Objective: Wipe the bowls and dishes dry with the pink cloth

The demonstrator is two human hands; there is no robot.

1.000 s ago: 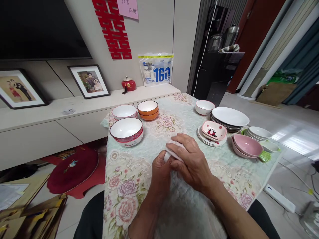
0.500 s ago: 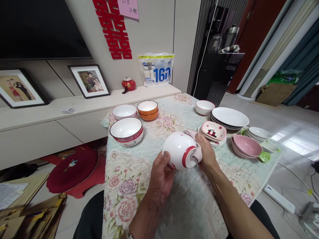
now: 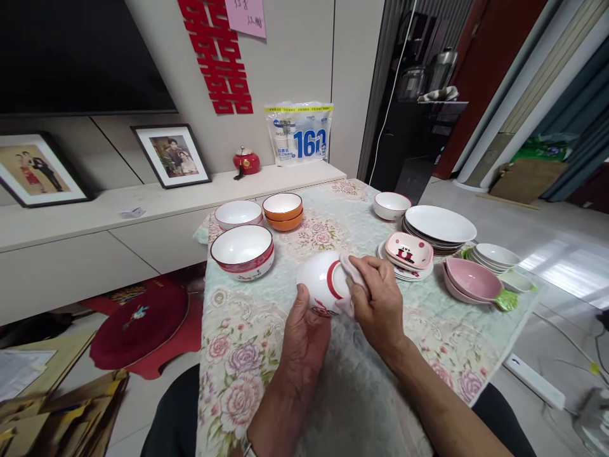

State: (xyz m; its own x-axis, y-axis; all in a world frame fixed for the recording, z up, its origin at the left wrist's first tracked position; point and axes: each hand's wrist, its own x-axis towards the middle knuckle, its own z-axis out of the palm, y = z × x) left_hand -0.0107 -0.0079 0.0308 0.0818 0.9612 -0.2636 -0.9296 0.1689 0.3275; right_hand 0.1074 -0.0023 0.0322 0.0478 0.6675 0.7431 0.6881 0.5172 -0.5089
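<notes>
A white bowl (image 3: 316, 274) with a red foot ring is tipped on its side above the table, its base turned toward my right hand. My left hand (image 3: 307, 330) grips the bowl from below at the left, thumb against its outer wall. Bunched in my right hand (image 3: 380, 301) is a pale pink cloth (image 3: 351, 279), pressed against the bowl's base. Some fingers of my left hand are hidden under the bowl. To the right of my right hand lie square cat-print dishes (image 3: 408, 249) on round plates.
Stacked red-patterned bowls (image 3: 250, 263), orange bowls (image 3: 284, 219) and a pink-rimmed bowl (image 3: 238, 214) stand at the table's left. On the right are a small bowl (image 3: 391, 204), white plates (image 3: 440, 223), pink dishes (image 3: 473, 278) and small white bowls (image 3: 497, 254). Flowered cloth (image 3: 238, 374) covers the table.
The bowl has turned so its base faces more upward and a red print shows. My right hand moved left with the cloth, from the bowl's rim side onto its base.
</notes>
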